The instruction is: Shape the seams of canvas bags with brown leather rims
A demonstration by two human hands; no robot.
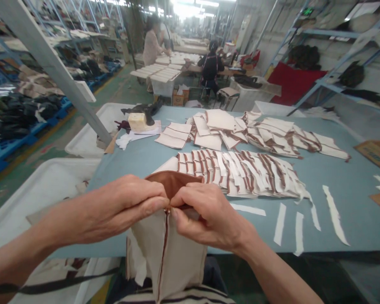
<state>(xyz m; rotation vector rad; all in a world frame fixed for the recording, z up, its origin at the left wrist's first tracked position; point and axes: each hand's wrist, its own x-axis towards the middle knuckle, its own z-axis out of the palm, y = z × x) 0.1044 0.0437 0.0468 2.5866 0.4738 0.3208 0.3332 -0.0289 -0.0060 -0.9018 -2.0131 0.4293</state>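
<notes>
My left hand and my right hand meet in front of me, both pinching the top edge of a cream fabric piece with a brown lining and a brown seam down its middle. The piece hangs over the near edge of the blue-grey table toward my lap. Just beyond my hands lies an overlapped row of similar cream-and-brown pieces. More of them are fanned out farther back.
White paper strips lie on the table to the right. White trays stand left of the table beside a slanted steel post. A cardboard box sits at far right. Two people work at tables behind.
</notes>
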